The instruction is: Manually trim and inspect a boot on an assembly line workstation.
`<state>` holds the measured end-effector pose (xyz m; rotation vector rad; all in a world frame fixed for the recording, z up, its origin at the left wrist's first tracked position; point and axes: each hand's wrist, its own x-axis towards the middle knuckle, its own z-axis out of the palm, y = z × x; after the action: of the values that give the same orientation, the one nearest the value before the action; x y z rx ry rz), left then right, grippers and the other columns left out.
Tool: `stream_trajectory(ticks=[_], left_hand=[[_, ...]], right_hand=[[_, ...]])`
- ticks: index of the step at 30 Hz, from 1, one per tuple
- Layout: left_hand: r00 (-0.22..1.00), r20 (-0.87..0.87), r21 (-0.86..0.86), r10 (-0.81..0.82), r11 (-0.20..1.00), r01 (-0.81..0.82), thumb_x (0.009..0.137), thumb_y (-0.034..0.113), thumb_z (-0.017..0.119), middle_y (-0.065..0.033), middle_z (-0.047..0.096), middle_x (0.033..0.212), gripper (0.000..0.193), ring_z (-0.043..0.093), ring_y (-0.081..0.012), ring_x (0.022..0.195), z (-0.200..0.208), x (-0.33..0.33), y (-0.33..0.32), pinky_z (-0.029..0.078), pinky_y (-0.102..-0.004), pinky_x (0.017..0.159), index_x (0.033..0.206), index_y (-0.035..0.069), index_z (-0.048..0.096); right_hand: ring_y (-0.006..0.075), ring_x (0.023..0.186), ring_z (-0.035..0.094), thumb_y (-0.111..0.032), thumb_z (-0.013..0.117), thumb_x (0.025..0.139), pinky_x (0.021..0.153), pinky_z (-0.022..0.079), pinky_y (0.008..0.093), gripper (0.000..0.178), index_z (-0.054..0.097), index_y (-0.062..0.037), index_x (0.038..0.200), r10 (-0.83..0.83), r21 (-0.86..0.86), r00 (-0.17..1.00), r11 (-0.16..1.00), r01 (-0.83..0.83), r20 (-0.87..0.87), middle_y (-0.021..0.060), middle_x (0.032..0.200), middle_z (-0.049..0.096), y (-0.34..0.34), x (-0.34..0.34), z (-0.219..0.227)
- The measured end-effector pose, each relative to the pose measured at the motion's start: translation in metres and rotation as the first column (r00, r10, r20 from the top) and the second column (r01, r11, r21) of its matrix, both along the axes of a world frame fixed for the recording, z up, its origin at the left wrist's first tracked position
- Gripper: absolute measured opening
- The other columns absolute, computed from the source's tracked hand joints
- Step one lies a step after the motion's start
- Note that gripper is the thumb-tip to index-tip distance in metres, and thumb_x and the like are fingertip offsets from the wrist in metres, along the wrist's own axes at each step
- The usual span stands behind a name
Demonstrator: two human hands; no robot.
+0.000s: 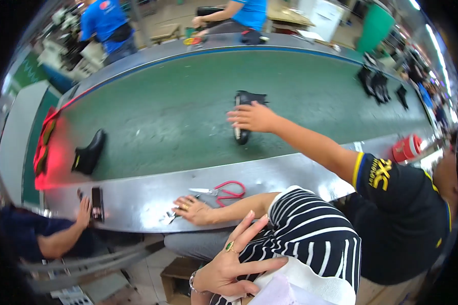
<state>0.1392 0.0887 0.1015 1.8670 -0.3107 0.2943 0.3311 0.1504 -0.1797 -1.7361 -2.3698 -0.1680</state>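
My left hand (234,262) is raised near my chest, fingers spread. It wears a green-stoned ring and a bracelet, and no object shows in it. My right hand (194,211) lies palm down on the metal table edge (137,195), fingers stretched out. A small shiny metal piece (169,217) pokes out by its fingertips; its kind is hard to make out. Just beyond that hand lie red-handled scissors (229,192), apart from it, blades pointing left. On the green belt, a co-worker's hand (254,117) rests on a black ankle boot (244,96).
Another black boot (89,152) stands on the belt (178,112) at left; several more boots (376,86) are far right. A phone (97,203) lies beside another person's hand (84,211). A red container (407,148) stands right. A co-worker (407,208) sits close on my right.
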Motion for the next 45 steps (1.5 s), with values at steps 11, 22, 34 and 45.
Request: stream_trajectory(ticks=[11,22,34,45], left_hand=[[0.991,-0.133,-0.23,0.032,0.971,-0.062,0.07,0.012,0.071,-0.0118,0.056,0.125,0.002,0.03,-0.034,0.137,0.007,0.058,0.02,0.024,-0.0469,0.112,0.069,0.011,0.072],[0.984,-0.135,-0.506,-0.119,0.862,0.034,0.042,0.001,0.082,-0.0199,0.038,0.142,0.066,0.031,-0.0364,0.137,-0.039,0.068,0.054,0.023,-0.0508,0.111,0.106,0.004,0.063],[0.91,0.23,-0.262,-0.345,0.878,0.399,0.065,0.014,0.074,-0.0149,0.053,0.132,0.011,0.033,-0.0409,0.135,-0.02,0.07,0.057,0.024,-0.0514,0.11,0.074,0.006,0.072],[0.939,0.339,-0.189,-0.052,0.975,0.121,0.075,0.026,0.068,-0.0188,0.049,0.135,0.023,0.028,-0.0464,0.135,-0.01,0.029,0.029,0.025,-0.0537,0.108,0.082,0.005,0.073]], right_hand=[[0.0298,0.122,0.043,-0.053,0.044,0.088,0.104,0.03,0.0469,0.045,0.053,-0.0167,0.113,-0.16,-0.333,0.856,0.873,0.355,0.492,0.0141,0.116,0.054,-0.058,0.195,0.048],[0.0313,0.121,0.044,-0.039,0.048,0.086,0.101,0.032,0.0458,0.04,0.053,-0.012,0.114,-0.262,-0.105,0.961,0.957,0.27,0.087,0.0165,0.119,0.053,-0.046,0.053,-0.006],[0.0329,0.119,0.046,-0.025,0.052,0.085,0.099,0.035,0.0445,0.036,0.053,-0.0069,0.116,0.051,0.264,0.928,0.963,0.052,-0.369,0.019,0.123,0.051,0.0,-0.116,-0.039],[0.0299,0.126,0.041,-0.017,0.056,0.085,0.102,0.033,0.0447,0.045,0.048,-0.0082,0.128,0.016,0.015,0.895,1.0,-0.01,-0.446,0.0158,0.133,0.045,-0.013,-0.118,0.0]])
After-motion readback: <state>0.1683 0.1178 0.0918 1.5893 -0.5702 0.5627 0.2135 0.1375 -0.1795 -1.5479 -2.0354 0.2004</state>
